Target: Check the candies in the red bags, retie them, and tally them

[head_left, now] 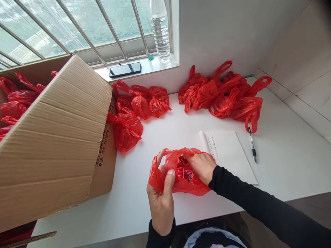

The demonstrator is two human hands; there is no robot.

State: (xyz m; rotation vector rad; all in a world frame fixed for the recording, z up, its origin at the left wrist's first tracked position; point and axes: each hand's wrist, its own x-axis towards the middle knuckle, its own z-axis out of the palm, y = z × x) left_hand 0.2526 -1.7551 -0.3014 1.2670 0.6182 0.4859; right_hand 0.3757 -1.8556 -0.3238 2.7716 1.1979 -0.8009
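A red plastic bag [191, 187] lies with its mouth spread on the white table [134, 186]. Inside it several small red wrapped packets [184, 172] with dark print show. My left hand [162, 196] grips the bag's left edge and handle, thumb on the near side and fingers behind the film. Reaching into the opening from the right is my right hand [203, 167]; its fingertips are hidden in the bag, so I cannot see whether they hold anything.
At left stands an open cardboard box [59, 137] holding tied red bags. More knotted red bags [128, 132] sit beside it, and a pile of red bags [222, 93] lies by the wall. Also around are a notebook [232, 155], pen [252, 144], phone [125, 70] and water bottle [160, 34].
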